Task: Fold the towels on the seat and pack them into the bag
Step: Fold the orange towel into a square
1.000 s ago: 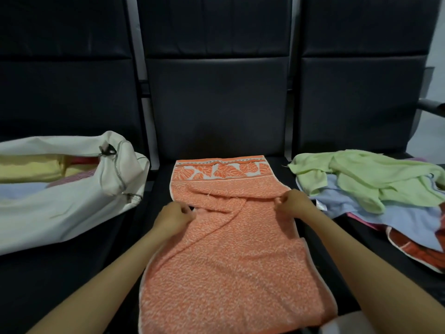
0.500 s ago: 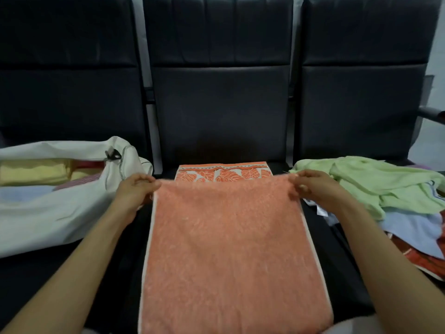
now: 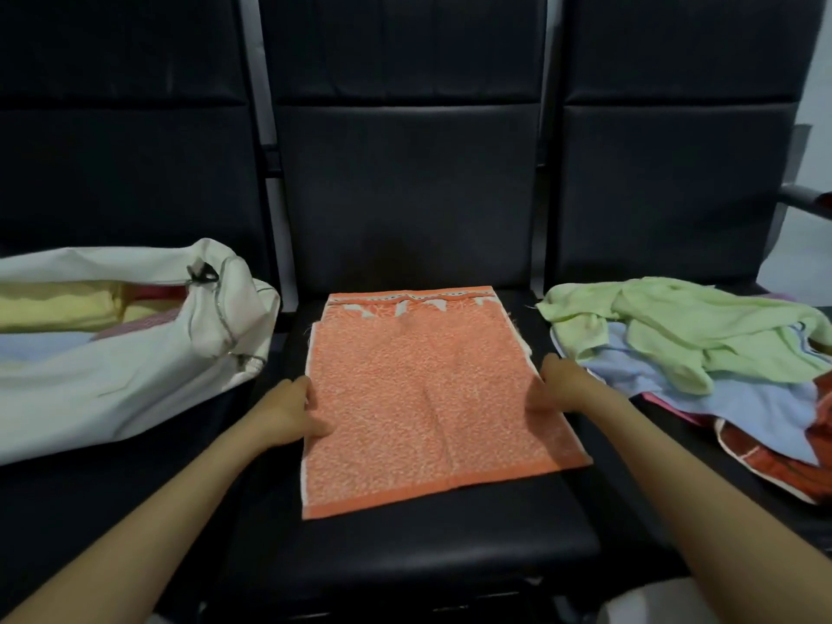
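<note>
The left hand [image 3: 288,414] lays its thumb flat on the orange towel [image 3: 423,398] at the towel's 9 o'clock edge, and the right hand [image 3: 560,389] does the same at the 3 o'clock edge. Whether the other fingers are tucked under the cloth or only rest against it cannot be told. The towel lies folded and flat between the hands on the middle seat [image 3: 405,547], with the white bag [image 3: 112,389] at its 9 o'clock and a loose pile of towels [image 3: 702,331] at its 3 o'clock.

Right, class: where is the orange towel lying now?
In the head view the orange towel lies on the middle seat, between the bag at left and the towel pile at right.
</note>
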The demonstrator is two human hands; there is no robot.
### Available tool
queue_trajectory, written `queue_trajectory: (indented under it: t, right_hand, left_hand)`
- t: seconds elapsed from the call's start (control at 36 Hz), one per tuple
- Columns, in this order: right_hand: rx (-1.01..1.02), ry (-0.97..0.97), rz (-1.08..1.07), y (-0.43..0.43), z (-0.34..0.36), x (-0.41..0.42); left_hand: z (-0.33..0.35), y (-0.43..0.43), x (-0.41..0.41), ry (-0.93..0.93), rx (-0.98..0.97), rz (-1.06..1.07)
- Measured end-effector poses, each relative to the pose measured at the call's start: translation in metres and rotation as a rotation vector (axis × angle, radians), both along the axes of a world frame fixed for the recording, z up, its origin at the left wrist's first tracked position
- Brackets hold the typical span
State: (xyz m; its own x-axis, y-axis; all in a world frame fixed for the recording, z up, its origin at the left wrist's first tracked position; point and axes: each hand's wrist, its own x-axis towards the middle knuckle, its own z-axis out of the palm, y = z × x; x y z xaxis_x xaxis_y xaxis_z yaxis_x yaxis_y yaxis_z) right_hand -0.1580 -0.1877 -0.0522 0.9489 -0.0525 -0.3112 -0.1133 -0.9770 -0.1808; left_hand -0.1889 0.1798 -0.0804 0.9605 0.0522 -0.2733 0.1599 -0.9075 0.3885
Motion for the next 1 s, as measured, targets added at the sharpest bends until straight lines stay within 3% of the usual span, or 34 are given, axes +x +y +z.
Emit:
queue_trajectory:
  t: [0.25, 0.36, 0.47, 0.53, 0.64, 0.81, 1.0]
  right_hand:
    - [-0.050, 0.020, 0.053, 0.000, 0.002, -0.005]
    - [-0.012, -0.275, 0.044, -0.001, -0.010, -0.012]
    - [0.064, -0.472, 0.157, -0.002, -0.020, -0.020]
    - [0.193, -0.432, 0.301, -0.010, -0.017, -0.025]
    - [0.362, -0.102, 0.466, -0.029, -0.015, -0.040]
    - [0.449, -0.054, 0.502, -0.053, -0.024, -0.047]
    - [0.334, -0.194, 0.475, -0.037, -0.031, -0.051]
  left_hand:
    - [-0.001, -0.002, -0.012, -0.021, -0.005, 0.117]
    - [-0.014, 0.001, -0.016, -0.328, 0.099, 0.177]
    - [-0.025, 0.007, -0.014, -0.583, 0.138, -0.127]
    - [-0.015, 0.010, -0.020, -0.499, 0.021, -0.309]
    - [0.000, 0.028, -0.038, -0.196, -0.141, -0.490]
    - [-0.006, 0.048, -0.057, -0.237, -0.220, -0.502]
    - [-0.021, 0.040, -0.064, -0.433, 0.054, -0.511]
